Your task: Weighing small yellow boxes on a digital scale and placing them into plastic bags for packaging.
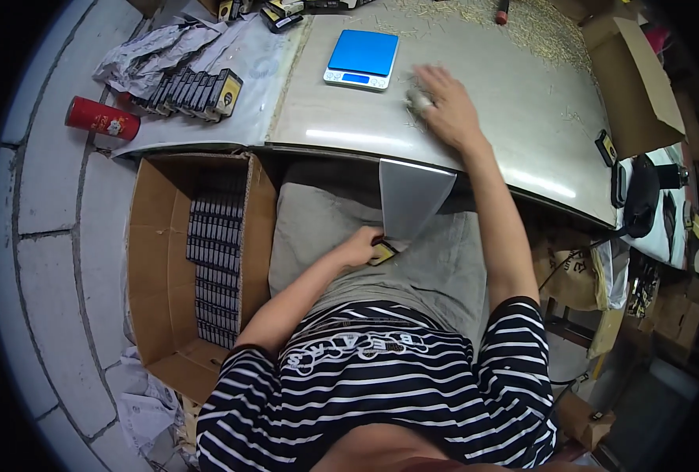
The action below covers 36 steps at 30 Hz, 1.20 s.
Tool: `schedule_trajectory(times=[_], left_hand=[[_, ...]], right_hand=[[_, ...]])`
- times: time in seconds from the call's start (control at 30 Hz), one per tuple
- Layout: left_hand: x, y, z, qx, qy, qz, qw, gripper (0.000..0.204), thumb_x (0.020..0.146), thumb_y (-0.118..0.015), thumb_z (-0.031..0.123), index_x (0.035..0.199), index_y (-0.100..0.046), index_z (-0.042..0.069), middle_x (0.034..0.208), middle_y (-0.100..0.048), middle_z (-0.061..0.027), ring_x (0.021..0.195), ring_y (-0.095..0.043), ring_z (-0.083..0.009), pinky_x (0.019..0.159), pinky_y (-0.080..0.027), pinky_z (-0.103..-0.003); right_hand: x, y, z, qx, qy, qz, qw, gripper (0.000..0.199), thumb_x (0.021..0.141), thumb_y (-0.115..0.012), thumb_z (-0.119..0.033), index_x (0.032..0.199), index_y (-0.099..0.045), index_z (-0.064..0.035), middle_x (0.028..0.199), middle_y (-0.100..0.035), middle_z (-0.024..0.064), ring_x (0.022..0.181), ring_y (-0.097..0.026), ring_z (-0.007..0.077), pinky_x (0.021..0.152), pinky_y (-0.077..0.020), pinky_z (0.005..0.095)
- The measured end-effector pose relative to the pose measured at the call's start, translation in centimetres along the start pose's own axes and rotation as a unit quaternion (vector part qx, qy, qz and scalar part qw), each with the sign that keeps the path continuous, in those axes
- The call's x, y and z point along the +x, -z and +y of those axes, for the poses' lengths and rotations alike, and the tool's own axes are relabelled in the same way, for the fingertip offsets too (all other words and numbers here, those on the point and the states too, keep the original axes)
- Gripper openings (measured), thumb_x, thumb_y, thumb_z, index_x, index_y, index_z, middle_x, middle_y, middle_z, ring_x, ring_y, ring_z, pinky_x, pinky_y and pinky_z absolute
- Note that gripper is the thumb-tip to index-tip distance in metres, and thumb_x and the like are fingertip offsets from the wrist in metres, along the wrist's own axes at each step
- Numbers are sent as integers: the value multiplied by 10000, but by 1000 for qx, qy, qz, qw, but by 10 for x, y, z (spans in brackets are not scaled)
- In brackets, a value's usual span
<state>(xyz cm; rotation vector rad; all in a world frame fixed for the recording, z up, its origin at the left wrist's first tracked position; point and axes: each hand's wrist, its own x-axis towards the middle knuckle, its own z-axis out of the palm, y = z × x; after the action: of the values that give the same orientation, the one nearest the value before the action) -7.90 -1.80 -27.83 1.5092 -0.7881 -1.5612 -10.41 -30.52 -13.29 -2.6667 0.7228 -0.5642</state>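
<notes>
Nearest in, well on the person's side of the scale (363, 55), it's the left hand (357, 247) down over the lap, fingers closed on a small black-and-yellow box (382, 252). And look where that box sits: right by the lower end of a grey chute (417, 193), which slopes down from the surface (338, 118) below and slightly right of the scale. The box's mouth is hidden by the hand and chute, so no call on whether it's filled.

Left of that and below the scale, a carton (153, 259) stands open, dark packs (217, 271) lined up in rows inside.

Up on the surface, just right of the scale, here's the right hand (453, 110), wide, fingers stretched out and a little blurred. Something pale shows by the thumb; can't tell what, or whether it's gripped.

This looks like the loading step, box below and hand sweeping above. The next move seems to call for keeping the box steady under the chute while the right hand guides pieces in.

Left of the scale, a leaning row of boxes (196, 93) and a red can (103, 118). Farthest out, beyond the scale to its right, thin golden slivers (550, 35) lie scattered around a red-ended tool (503, 14).
</notes>
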Motion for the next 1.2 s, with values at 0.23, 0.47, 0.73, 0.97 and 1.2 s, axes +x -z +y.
schedule_trajectory(times=[0.23, 0.47, 0.73, 0.97, 1.2], left_hand=[[-10, -5, 15, -249, 51, -25, 967, 427, 770, -712, 31, 1184, -609, 24, 1002, -670, -38, 886, -616, -92, 726, -488, -214], [-20, 4, 10, -334, 8, -93, 938, 647, 715, -669, -97, 1323, -472, 1, 1193, -605, -58, 1019, -601, -121, 834, -517, -241], [-19, -6, 14, -304, 1, -37, 952, 613, 712, -633, -129, 1294, -489, 1, 1126, -631, -61, 964, -624, -124, 786, -540, -241], [-13, -8, 18, -209, 44, 32, 976, 389, 800, -710, 71, 1172, -604, 33, 976, -666, -25, 746, -615, -77, 590, -485, -204], [-10, -13, 24, -200, 51, 52, 977, 321, 839, -699, 271, 1098, -648, 88, 880, -629, 41, 704, -527, -45, 561, -412, -204]], right_hand=[[-69, -19, -69, -33, 11, 55, 998, 596, 723, -535, 7, 1313, -475, -51, 1397, -445, 125, 1329, -365, 311, 1094, -309, 415], [-136, 37, -95, 28, 28, -6, 999, 549, 694, -468, 109, 1215, -559, -36, 1291, -538, 124, 1243, -469, 307, 1035, -390, 382], [-206, 13, -80, 219, -93, -1, 971, 599, 641, -403, 188, 1160, -604, -32, 1140, -615, 184, 1078, -599, 303, 944, -464, 352], [-193, 2, -93, 172, -38, -214, 961, 494, 660, -467, 135, 1102, -617, -25, 1064, -631, 189, 986, -618, 346, 875, -500, 378], [-76, 46, -72, 140, 15, 105, 984, 435, 758, -497, 100, 1154, -607, -42, 1154, -617, 166, 1099, -580, 336, 916, -468, 356]])
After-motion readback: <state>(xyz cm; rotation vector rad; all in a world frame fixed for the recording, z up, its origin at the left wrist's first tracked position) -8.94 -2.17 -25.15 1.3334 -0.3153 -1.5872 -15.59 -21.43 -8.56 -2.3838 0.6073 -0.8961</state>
